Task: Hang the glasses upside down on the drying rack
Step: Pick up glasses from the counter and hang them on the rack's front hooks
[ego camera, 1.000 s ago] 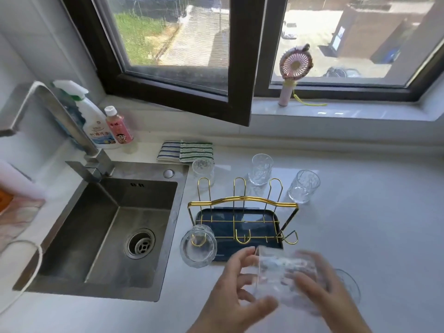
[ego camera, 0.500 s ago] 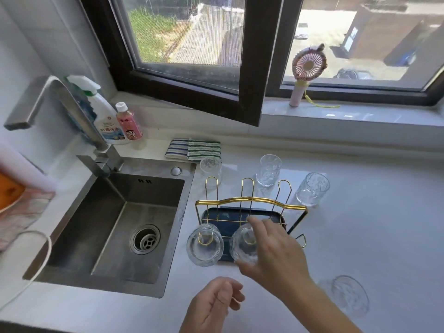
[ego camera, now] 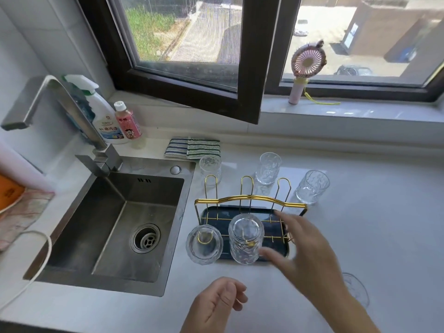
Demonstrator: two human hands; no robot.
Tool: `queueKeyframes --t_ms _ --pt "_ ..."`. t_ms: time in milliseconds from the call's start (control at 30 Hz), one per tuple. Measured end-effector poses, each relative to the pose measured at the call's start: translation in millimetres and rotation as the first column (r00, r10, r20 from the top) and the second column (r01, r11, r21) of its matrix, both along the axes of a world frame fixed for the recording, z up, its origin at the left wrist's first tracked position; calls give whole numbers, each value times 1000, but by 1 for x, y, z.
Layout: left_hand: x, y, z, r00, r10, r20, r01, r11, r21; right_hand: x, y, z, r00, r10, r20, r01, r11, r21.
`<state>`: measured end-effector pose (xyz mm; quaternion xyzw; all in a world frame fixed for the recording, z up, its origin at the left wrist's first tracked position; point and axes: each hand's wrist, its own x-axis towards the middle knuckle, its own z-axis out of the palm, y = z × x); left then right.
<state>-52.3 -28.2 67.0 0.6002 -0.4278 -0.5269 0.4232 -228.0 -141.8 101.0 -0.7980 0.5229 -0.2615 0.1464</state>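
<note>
A gold wire drying rack (ego camera: pixel 251 200) stands on a dark blue tray (ego camera: pixel 278 251) right of the sink. Two clear glasses hang upside down on its front pegs: one at the left (ego camera: pixel 204 243), one in the middle (ego camera: pixel 245 237). My right hand (ego camera: pixel 305 251) is open just right of the middle glass, fingers spread, not touching it. My left hand (ego camera: pixel 216 306) hovers low in front with loosely curled fingers, holding nothing. Three glasses stand upright behind the rack: left (ego camera: pixel 210 165), middle (ego camera: pixel 268 168), right (ego camera: pixel 311 186). Another glass (ego camera: pixel 355 289) lies partly hidden behind my right forearm.
A steel sink (ego camera: pixel 115 227) with a tall faucet (ego camera: pixel 72 116) fills the left. A spray bottle (ego camera: pixel 101 111), a small pink bottle (ego camera: pixel 127 121) and a striped cloth (ego camera: pixel 192 148) sit behind it. An open window sash (ego camera: pixel 247 68) overhangs the counter. A pink fan (ego camera: pixel 305 68) stands on the sill.
My right hand carried a glass to the rack, set it upside down on the middle front peg and let go. My left hand released it and dropped back.
</note>
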Motion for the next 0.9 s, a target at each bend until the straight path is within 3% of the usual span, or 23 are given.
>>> queueKeyframes --t_ms 67,167,267,333,433,600,767,900 --pt "0 0 -1 1000 -9 3 9 1000 6 -40 5 -5 968 -198 152 206 978 -40" --pt "-4 0 -3 999 -47 6 46 999 26 -111 16 -36 846 -500 185 453 857 248" --pt "-11 -2 -3 995 -95 15 94 995 43 -153 38 -71 777 -584 233 315 682 660" --pt "-16 -5 -2 992 -123 20 122 991 49 -155 53 -96 777 -588 226 263 629 731" --pt "-21 -8 1 987 -157 24 155 986 52 -139 62 -122 807 -560 190 284 648 706" --pt "-24 -8 3 985 -171 22 170 985 36 -110 56 -119 737 -664 125 490 653 577" --pt "-14 -4 1 995 -100 11 100 995 28 -119 52 -64 872 -486 57 429 816 388" --pt "-11 -2 -2 995 -97 16 96 994 55 -120 35 -4 898 -410 160 351 886 304"
